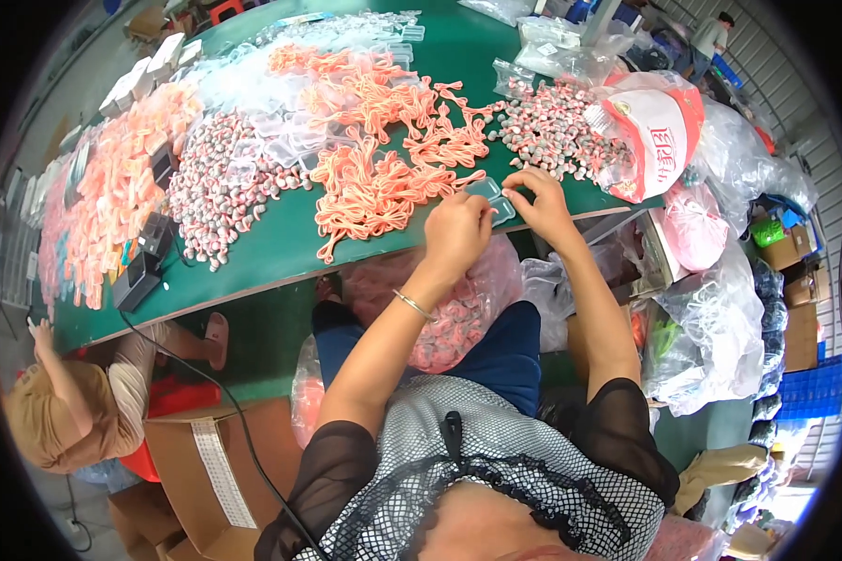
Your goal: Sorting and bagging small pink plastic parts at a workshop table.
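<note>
Over the near edge of the green table, my left hand (457, 232) is closed in a fist. What its fingers hold is hidden. My right hand (539, 202) pinches the right side of a small clear plastic case (487, 190), which lies between both hands. An orange cord (469, 181) from the pile reaches close to my left hand's knuckles. Left of the hands lies a heap of looped orange cords (370, 192). Beyond the right hand, many small pink-and-grey rounded pieces (557, 126) spill beside a red-and-white bag (662, 131).
More pink-and-grey pieces (220, 173) and clear cases (281, 103) cover the table's left half. A black device (140, 279) with a cable sits at the front edge. Another person (79, 407) is at the left. A cardboard box (220, 467) and a pink bag (449, 323) are below.
</note>
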`<action>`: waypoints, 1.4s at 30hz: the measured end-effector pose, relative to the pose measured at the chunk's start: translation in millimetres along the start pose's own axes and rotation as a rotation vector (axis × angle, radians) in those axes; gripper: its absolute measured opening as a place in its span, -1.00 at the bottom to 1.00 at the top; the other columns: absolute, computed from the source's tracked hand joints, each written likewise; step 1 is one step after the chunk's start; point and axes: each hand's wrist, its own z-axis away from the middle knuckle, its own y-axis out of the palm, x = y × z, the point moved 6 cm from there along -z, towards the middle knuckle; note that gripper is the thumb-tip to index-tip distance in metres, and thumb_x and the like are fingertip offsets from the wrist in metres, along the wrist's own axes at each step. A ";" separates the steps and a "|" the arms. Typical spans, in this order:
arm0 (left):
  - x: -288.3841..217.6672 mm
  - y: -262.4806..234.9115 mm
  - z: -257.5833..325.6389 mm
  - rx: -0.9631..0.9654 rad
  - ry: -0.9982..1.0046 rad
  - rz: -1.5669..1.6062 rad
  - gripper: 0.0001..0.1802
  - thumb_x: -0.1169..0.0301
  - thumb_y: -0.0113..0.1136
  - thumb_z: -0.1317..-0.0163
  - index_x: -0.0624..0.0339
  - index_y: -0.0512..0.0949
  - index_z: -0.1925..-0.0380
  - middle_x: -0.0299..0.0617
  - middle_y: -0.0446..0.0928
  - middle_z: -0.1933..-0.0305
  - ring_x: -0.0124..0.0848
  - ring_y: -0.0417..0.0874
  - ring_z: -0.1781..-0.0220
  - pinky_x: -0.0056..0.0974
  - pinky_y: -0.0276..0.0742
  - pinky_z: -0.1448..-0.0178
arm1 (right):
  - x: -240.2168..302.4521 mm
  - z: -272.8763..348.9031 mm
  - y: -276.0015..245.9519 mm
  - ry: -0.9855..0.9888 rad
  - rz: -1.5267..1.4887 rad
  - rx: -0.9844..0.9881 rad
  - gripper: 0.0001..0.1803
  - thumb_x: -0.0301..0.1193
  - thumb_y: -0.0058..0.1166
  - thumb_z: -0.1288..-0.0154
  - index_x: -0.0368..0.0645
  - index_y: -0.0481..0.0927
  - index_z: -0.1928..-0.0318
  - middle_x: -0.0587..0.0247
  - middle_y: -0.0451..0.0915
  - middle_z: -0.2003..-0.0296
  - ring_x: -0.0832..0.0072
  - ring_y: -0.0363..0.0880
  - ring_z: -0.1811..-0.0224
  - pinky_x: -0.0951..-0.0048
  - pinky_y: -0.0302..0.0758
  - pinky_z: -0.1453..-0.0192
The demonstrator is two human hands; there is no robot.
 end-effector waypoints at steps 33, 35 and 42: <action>-0.7 6.2 6.7 -0.015 0.184 -0.128 -0.60 0.17 0.41 0.10 0.09 0.55 0.28 -0.19 0.49 0.30 -0.20 0.54 0.19 -0.10 0.34 0.20 | -2.7 -35.4 8.0 -0.142 0.206 0.070 -0.85 -0.47 0.16 -0.18 -0.15 0.65 0.22 0.18 0.62 0.22 0.22 0.55 0.11 0.24 0.44 -0.03; 1.5 9.5 7.6 0.068 0.164 -0.166 -0.56 0.21 0.41 0.07 0.16 0.57 0.19 -0.14 0.49 0.24 -0.16 0.54 0.15 -0.09 0.41 0.13 | 0.2 -40.6 18.5 -0.161 0.235 0.081 -0.85 -0.40 0.22 -0.16 -0.09 0.67 0.23 0.25 0.62 0.24 0.25 0.55 0.11 0.21 0.40 -0.04; 3.7 1.3 8.8 0.127 0.147 -0.189 -0.55 0.20 0.41 0.07 0.15 0.59 0.18 -0.14 0.49 0.23 -0.17 0.54 0.12 -0.09 0.42 0.11 | -8.3 -44.4 31.2 -0.022 0.376 0.280 -0.89 -0.29 0.23 -0.16 0.03 0.71 0.32 0.35 0.62 0.35 0.31 0.57 0.15 0.13 0.34 -0.02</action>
